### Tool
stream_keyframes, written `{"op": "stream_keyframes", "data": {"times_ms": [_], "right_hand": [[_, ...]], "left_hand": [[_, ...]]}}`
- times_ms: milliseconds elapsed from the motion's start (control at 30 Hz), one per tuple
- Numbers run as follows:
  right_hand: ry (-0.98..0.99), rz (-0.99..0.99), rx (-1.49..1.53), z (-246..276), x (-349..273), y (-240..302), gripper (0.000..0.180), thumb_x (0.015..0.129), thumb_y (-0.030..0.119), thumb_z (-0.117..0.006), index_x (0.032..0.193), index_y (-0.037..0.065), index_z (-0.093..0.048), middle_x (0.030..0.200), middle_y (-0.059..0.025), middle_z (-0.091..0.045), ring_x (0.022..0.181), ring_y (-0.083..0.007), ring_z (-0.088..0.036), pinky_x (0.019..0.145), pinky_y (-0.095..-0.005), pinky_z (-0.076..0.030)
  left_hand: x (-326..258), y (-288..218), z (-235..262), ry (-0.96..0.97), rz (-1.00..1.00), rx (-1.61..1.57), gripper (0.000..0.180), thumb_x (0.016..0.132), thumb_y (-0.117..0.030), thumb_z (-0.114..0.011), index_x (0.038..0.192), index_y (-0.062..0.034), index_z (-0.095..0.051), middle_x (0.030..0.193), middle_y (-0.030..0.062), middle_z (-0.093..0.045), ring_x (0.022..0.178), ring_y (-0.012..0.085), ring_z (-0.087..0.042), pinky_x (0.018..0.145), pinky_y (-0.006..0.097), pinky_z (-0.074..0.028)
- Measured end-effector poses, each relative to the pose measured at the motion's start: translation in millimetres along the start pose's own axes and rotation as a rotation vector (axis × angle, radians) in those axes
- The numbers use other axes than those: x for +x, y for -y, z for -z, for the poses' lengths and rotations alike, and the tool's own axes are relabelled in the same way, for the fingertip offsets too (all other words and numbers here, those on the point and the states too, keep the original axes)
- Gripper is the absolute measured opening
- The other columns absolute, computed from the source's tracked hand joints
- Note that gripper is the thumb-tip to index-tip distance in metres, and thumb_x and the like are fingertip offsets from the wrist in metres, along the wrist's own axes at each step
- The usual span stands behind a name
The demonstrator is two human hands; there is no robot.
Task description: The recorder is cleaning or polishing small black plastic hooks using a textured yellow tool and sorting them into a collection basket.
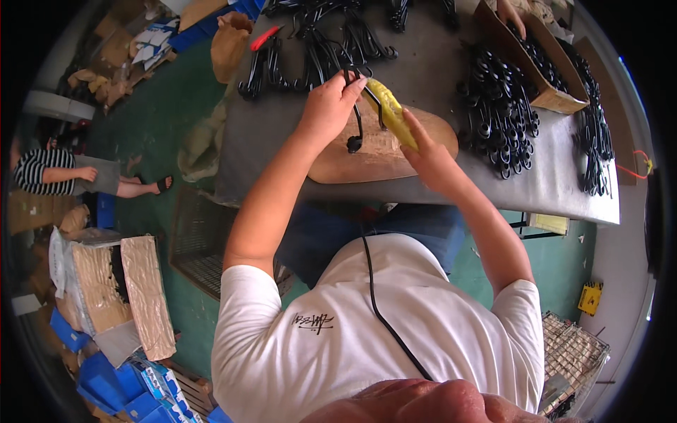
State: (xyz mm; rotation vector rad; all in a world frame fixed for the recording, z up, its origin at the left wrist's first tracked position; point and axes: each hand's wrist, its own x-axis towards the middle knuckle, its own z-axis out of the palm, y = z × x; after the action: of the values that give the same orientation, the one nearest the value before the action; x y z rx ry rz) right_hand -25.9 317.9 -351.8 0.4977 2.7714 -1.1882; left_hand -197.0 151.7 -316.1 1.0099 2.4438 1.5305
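Observation:
Pinched in my left hand (pixel 330 107) is a black metal hook (pixel 359 121), with a bent rod and a dark round end hanging below my fingers. My right hand (pixel 429 156) is closed on a long, shiny yellow object (pixel 391 107), whose exact kind I cannot make out. Its far end meets my left fingertips and the hook. Both hands are over a brown wooden board (pixel 384 166) with rounded ends. Just beyond my left hand, several similar black hooks (pixel 310 63) lie in bunches, and a red-handled tool (pixel 265 38) rests among them.
Black hooks (pixel 499 116) are heaped on the grey table (pixel 268 134) at right. Behind them, another person's hand (pixel 510 15) reaches into a cardboard box (pixel 568 101). A seated person in a striped top (pixel 46 171) is at far left. A wire basket (pixel 194 243) stands beside the table.

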Motion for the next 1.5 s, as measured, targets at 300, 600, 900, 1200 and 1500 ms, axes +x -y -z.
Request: {"op": "stream_keyframes", "data": {"times_ms": [300,600,900,1200,1500], "right_hand": [[-0.555,0.323,0.308,39,-33,61,0.063,0.1,0.009,-0.055,0.158,0.017,-0.031,0.131,-0.0124,-0.063,0.091,-0.0178,-0.063,0.081,-0.0299,-0.053],[-0.02,0.046,-0.022,7,12,3,0.066,0.099,0.026,-0.056,0.158,0.03,-0.026,0.11,-0.0288,-0.067,0.095,-0.041,-0.068,0.084,-0.0455,-0.054],[-0.568,0.434,0.163,24,-9,44,0.067,0.099,0.017,-0.057,0.158,0.027,-0.027,0.118,-0.0283,-0.065,0.101,-0.0443,-0.067,0.082,-0.0439,-0.055],[-0.034,0.045,0.453,-2,8,-28,0.063,0.1,0.022,-0.059,0.157,0.025,-0.033,0.088,-0.0027,-0.06,0.071,-0.0109,-0.054,0.067,-0.0276,-0.051],[-0.276,-0.088,0.612,43,-60,-5,0.061,0.102,0.018,-0.055,0.158,0.024,-0.032,0.106,-0.0056,-0.064,0.08,-0.0117,-0.056,0.078,-0.0278,-0.051]], "left_hand": [[-1,0,4,-0.026,-0.104,0.282,0.033,0.1,-0.035,-0.057,0.095,-0.0029,-0.061,0.09,0.0171,-0.069,0.085,0.0387,-0.066,0.07,0.046,-0.052],[11,2,8,-0.051,-0.096,0.371,0.038,0.1,-0.039,-0.057,0.095,-0.0024,-0.062,0.088,0.0183,-0.068,0.084,0.0384,-0.066,0.072,0.047,-0.052],[-1,-5,6,-0.056,-0.127,0.443,0.041,0.1,-0.041,-0.054,0.093,-0.0018,-0.062,0.088,0.0178,-0.069,0.082,0.0394,-0.067,0.071,0.049,-0.053],[3,12,-6,-0.211,-0.364,0.185,0.027,0.099,-0.03,-0.06,0.105,-0.004,-0.066,0.081,0.0138,-0.068,0.073,0.0316,-0.069,0.064,0.042,-0.054],[-44,-27,-23,-0.048,-0.209,-0.172,0.021,0.094,-0.015,-0.071,0.095,-0.0019,-0.055,0.074,0.0074,-0.064,0.064,0.0153,-0.062,0.059,0.031,-0.049]]}}
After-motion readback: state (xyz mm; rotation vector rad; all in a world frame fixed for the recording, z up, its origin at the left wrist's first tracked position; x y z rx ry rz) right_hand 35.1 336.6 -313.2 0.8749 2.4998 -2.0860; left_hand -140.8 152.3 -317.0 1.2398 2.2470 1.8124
